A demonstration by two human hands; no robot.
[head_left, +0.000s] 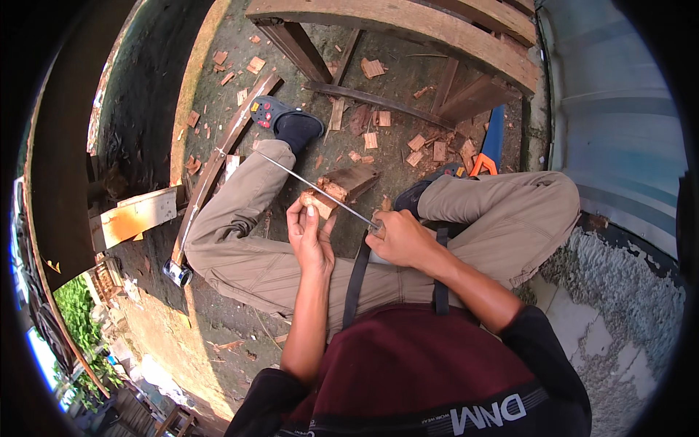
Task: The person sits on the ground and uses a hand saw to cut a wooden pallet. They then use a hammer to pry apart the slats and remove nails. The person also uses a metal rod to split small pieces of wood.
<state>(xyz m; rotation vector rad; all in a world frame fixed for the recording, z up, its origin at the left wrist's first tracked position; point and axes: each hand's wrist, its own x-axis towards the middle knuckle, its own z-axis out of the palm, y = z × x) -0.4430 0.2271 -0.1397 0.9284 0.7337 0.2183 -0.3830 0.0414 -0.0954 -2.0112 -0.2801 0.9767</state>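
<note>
Maroon cloth [422, 357] lies nearest; beyond it the right hand [404, 237] is wrapped round the near end of a thin, straight metal rod [295, 175]. Between the trouser legs [247, 193], the left hand [312, 237] pinches a rough, pale wooden piece [322, 207] against a darker, angular block [357, 179]; whether they are joined, I cannot tell. Farther off lie squarish chips [370, 140], a blue saw [494, 142] and a slatted wooden bench [408, 25].

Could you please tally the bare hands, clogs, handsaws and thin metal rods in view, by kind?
Bare hands: 2 (left hand, right hand)
Clogs: 2 (left clog, right clog)
Handsaw: 1
Thin metal rod: 1
Total: 6
</note>
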